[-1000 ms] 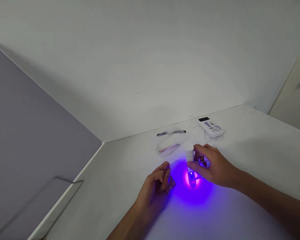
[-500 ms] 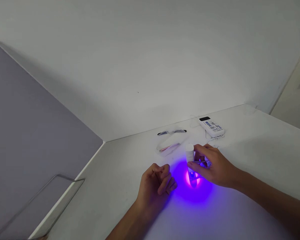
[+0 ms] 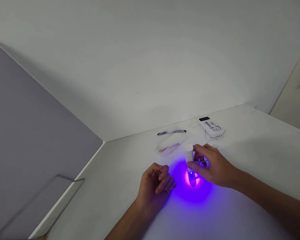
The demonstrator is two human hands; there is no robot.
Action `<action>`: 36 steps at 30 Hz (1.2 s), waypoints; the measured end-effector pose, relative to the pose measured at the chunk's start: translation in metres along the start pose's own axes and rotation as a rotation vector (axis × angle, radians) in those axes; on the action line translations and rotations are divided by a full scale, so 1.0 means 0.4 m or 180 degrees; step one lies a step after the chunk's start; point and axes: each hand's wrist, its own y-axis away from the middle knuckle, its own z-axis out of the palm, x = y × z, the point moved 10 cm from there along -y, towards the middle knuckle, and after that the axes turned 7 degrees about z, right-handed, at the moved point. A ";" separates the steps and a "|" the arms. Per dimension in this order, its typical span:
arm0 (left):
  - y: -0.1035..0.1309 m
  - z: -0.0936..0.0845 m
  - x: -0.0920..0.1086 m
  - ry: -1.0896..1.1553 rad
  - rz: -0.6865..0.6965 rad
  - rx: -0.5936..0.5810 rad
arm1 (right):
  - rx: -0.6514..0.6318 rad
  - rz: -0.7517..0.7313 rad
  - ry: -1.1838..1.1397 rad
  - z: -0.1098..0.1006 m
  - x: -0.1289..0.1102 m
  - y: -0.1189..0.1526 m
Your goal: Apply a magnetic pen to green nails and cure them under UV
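My right hand (image 3: 206, 163) grips a small white UV lamp (image 3: 189, 152) upright, thumb on the near side and fingers behind it. Violet light shines from its lower end onto the white tabletop (image 3: 110, 196), with a pink glow at the base. Part of the lamp's side and a clear bracket-like piece are covered by the fingers. Left of the glow, my left hand (image 3: 157, 181) rests with its fingers curled in toward the palm. Nothing shows inside those fingers, and they stay apart from the lamp.
Behind the hands lie a clear plastic sleeve with a thin pinkish stick (image 3: 168, 147) and a thin item with dark ends (image 3: 171, 132). A white power bank (image 3: 211, 126) with a black display sits on a white cable near the wall. A bent metal wire frame (image 3: 65, 176) crosses the left table edge.
The curled fingers of my left hand have shifted slightly. My right hand and the lit lamp hold nearly the same place.
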 end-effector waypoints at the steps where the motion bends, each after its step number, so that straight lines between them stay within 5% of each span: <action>1: 0.000 0.000 0.000 0.0010 0.0002 0.0004 | -0.0007 0.0009 -0.0006 0.000 0.000 0.000; 25: 0.004 0.000 -0.010 0.0231 -0.0100 0.0022 | 0.0018 0.0052 -0.0039 -0.001 0.001 -0.003; 31: 0.017 0.046 -0.006 0.0117 0.0035 -0.0335 | -0.0038 0.0089 -0.0032 0.005 0.010 -0.002; 36: 0.013 0.040 -0.003 0.0105 0.0071 -0.0364 | -0.0031 0.0078 -0.0052 0.003 0.007 0.000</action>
